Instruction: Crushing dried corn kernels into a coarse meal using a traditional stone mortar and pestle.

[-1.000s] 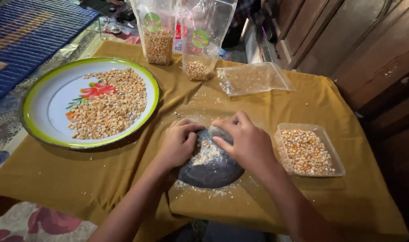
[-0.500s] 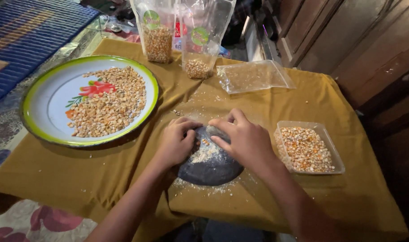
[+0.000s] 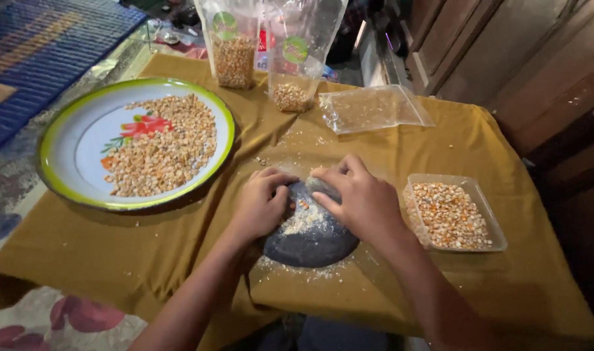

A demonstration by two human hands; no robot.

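A dark flat grinding stone [image 3: 310,244] lies on the mustard cloth [image 3: 147,260] in front of me, dusted with pale crushed grain [image 3: 303,218]. Both my hands rest on its far end. My left hand [image 3: 261,205] and my right hand [image 3: 358,198] are closed together around a small grey hand stone [image 3: 323,186], of which only the top shows between the fingers. Crumbs of grain lie scattered on the cloth around the stone's near edge.
A round white plate with a green rim [image 3: 63,130] holds corn kernels at the left. A clear rectangular tub [image 3: 488,214] of kernels sits at the right. Two upright clear bags [image 3: 232,45] of kernels and a flat bag [image 3: 375,107] stand at the back. Dark wooden furniture rises at the right.
Both hands have stayed on the stone with only slight shifts of the fingers. The camera view has barely moved.
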